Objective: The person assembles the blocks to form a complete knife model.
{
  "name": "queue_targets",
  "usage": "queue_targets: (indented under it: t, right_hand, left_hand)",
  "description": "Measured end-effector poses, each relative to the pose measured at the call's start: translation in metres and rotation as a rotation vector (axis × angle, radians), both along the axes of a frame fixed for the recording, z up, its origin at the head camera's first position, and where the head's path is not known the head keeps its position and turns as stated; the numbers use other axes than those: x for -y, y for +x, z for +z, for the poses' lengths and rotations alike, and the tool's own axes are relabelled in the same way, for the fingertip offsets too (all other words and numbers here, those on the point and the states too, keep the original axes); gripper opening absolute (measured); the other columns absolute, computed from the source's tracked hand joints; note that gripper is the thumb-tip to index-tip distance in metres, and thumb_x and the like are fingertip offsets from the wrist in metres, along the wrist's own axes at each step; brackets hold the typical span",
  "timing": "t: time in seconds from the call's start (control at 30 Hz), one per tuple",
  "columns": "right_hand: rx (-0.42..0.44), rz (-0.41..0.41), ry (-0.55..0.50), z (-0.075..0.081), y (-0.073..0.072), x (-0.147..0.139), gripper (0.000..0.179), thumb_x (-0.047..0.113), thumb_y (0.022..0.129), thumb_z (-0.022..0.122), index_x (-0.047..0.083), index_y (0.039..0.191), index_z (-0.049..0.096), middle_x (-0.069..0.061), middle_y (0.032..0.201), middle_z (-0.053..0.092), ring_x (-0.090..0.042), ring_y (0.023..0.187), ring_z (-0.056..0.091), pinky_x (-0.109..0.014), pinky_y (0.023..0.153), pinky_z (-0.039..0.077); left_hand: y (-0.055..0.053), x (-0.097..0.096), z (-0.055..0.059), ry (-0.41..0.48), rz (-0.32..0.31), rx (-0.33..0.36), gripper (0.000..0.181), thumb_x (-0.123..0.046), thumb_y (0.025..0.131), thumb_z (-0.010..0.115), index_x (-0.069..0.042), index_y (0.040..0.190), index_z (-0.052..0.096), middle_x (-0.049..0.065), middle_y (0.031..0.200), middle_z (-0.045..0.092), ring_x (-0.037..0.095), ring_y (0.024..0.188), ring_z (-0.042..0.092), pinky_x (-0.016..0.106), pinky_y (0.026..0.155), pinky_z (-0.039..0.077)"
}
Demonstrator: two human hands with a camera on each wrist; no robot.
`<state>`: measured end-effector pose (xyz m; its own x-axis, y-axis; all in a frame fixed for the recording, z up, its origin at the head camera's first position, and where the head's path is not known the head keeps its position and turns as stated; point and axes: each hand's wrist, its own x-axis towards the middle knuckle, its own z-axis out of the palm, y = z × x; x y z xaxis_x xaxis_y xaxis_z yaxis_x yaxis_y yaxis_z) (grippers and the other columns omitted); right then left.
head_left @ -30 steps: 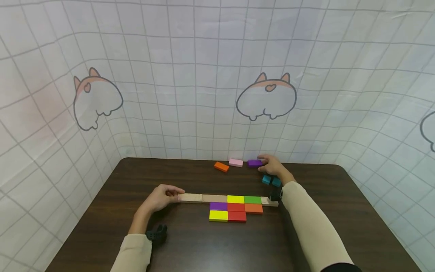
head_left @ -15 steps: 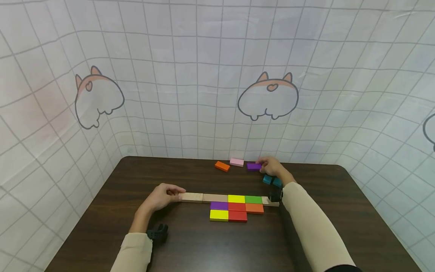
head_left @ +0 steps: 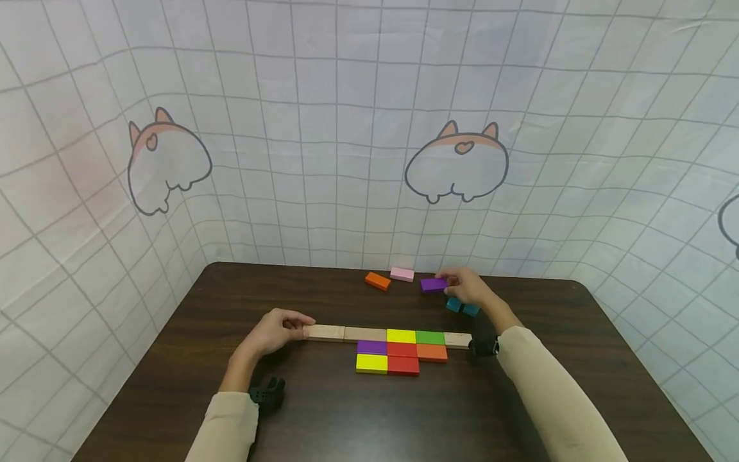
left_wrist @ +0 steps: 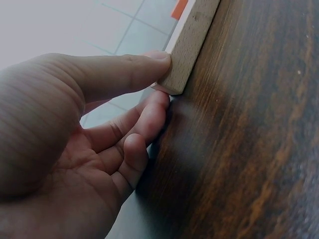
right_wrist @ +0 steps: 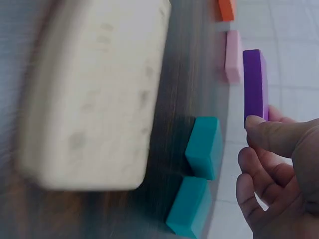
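My left hand [head_left: 280, 332] pinches the left end of a plain wooden block [head_left: 325, 332]. In the left wrist view the thumb lies on that wooden block's [left_wrist: 187, 50] side, with the other fingers curled below. My right hand [head_left: 466, 287] holds a purple block [head_left: 432, 285] by one end between thumb and fingers; in the right wrist view the purple block [right_wrist: 255, 84] appears raised off the table. Two teal blocks [head_left: 453, 305] lie just in front of that hand. The plain block continues a row with another wooden block [head_left: 365, 334], a yellow block [head_left: 401, 335] and a green block [head_left: 430, 337].
Another plain block [head_left: 458, 341] ends the row on the right, by the right wrist's camera. Against the row's front lie purple, red [head_left: 402, 350], orange and yellow blocks. An orange block [head_left: 378, 281] and a pink block [head_left: 401, 274] sit near the table's [head_left: 277, 279] back edge.
My right hand has closed its fingers on the purple block and drawn it slightly toward me; its forearm has swung rightward. My left hand stays at the row's left end.
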<state>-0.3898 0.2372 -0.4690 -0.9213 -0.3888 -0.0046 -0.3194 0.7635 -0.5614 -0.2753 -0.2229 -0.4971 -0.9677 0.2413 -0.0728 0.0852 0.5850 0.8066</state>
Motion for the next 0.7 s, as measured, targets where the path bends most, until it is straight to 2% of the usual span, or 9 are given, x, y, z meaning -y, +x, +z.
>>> queue_targets:
  t: [0.1, 0.2, 0.43, 0.7]
  right_hand:
    - [-0.064, 0.037, 0.002, 0.004, 0.015, -0.004, 0.034, -0.002, 0.095, 0.065, 0.003, 0.129, 0.067, -0.015, 0.098, 0.069, -0.023, 0.082, 0.057, -0.039, 0.076, 0.049]
    - [-0.119, 0.052, 0.004, 0.008, 0.035, -0.007, 0.033, 0.000, 0.094, 0.067, 0.007, 0.127, 0.069, -0.008, 0.090, 0.065, -0.019, 0.077, 0.051, -0.034, 0.071, 0.042]
    - [-0.165, 0.034, -0.008, 0.013, 0.086, -0.016, 0.035, 0.003, 0.094, 0.070, 0.009, 0.129, 0.068, -0.008, 0.098, 0.061, -0.017, 0.081, 0.051, -0.031, 0.069, 0.041]
    - [-0.174, 0.025, -0.021, 0.017, 0.129, -0.032, 0.034, 0.003, 0.093, 0.071, 0.009, 0.126, 0.069, -0.002, 0.094, 0.059, -0.012, 0.078, 0.049, -0.025, 0.066, 0.042]
  left_hand:
    - [-0.001, 0.000, 0.002, 0.004, 0.002, 0.005, 0.021, -0.014, 0.094, 0.074, -0.013, 0.115, 0.079, 0.005, 0.094, 0.068, 0.018, 0.080, 0.056, 0.032, 0.073, 0.048]
    - [0.000, 0.000, 0.004, 0.000, -0.003, 0.004, 0.021, -0.015, 0.094, 0.074, -0.013, 0.115, 0.078, 0.005, 0.095, 0.068, 0.018, 0.081, 0.057, 0.032, 0.074, 0.048]
    - [0.000, 0.002, 0.006, -0.005, -0.009, 0.002, 0.022, -0.015, 0.095, 0.074, -0.011, 0.116, 0.078, 0.006, 0.095, 0.068, 0.019, 0.080, 0.056, 0.034, 0.073, 0.047]
    - [0.001, -0.001, 0.002, -0.005, 0.006, 0.014, 0.021, -0.015, 0.094, 0.074, -0.013, 0.115, 0.079, 0.005, 0.095, 0.068, 0.018, 0.080, 0.055, 0.033, 0.073, 0.046]
